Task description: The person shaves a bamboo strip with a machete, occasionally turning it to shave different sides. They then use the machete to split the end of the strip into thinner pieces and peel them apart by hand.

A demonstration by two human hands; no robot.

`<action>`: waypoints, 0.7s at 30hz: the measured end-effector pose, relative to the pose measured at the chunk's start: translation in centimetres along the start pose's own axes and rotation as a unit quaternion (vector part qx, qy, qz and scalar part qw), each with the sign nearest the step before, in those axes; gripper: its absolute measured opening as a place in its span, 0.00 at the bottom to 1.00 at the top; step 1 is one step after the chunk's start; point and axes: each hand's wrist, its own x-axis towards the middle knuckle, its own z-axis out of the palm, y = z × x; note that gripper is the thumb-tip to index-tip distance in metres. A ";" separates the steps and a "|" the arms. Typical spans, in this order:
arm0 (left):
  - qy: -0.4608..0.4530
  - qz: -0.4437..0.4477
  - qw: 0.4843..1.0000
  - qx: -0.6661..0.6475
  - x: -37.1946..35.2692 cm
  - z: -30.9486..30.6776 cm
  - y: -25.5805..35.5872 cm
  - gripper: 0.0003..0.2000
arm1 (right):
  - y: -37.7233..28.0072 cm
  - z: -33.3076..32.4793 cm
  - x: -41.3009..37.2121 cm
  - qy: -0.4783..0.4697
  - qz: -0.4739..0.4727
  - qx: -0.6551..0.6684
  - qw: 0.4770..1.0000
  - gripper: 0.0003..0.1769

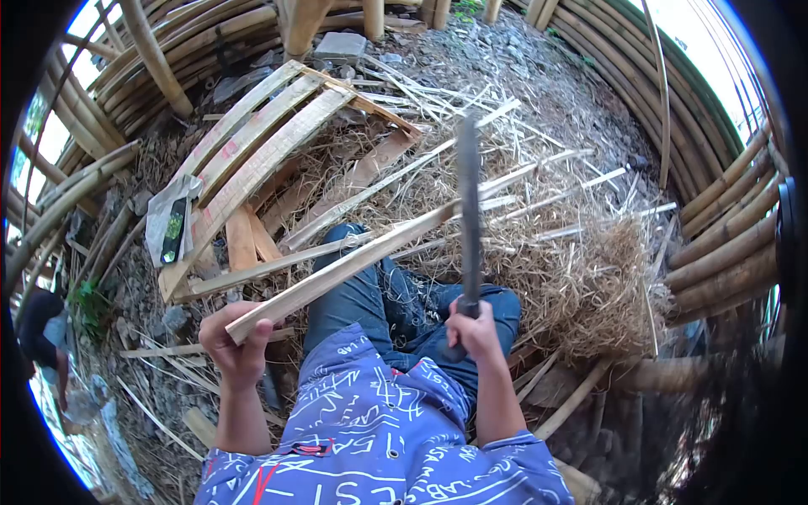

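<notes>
Blue shirt (370, 429), white lettering, reddish marks; trousers (345, 273), apparently blue denim.

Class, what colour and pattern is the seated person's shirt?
The shirt is purplish-blue with white lettering, seen best in the head view.

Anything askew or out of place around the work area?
A dark, phone-like item lies on crumpled plastic atop the slatted wooden frame, odd among scrap wood. Loose shavings litter the ground. No obvious spill.
</notes>
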 end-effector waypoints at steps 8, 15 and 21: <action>0.027 -0.028 0.997 0.062 -0.2 -0.7 -1.0 0.23 | 2.4 -0.6 0.4 -0.052 -0.028 -0.062 0.996 0.06; 0.062 0.033 0.994 0.085 -0.1 -1.2 -2.6 0.25 | 1.4 3.1 -1.6 -0.068 0.021 -0.016 0.997 0.07; 0.092 0.066 0.984 0.139 0.2 -0.7 -1.5 0.26 | 2.0 -0.3 0.6 -0.028 -0.034 -0.065 0.997 0.05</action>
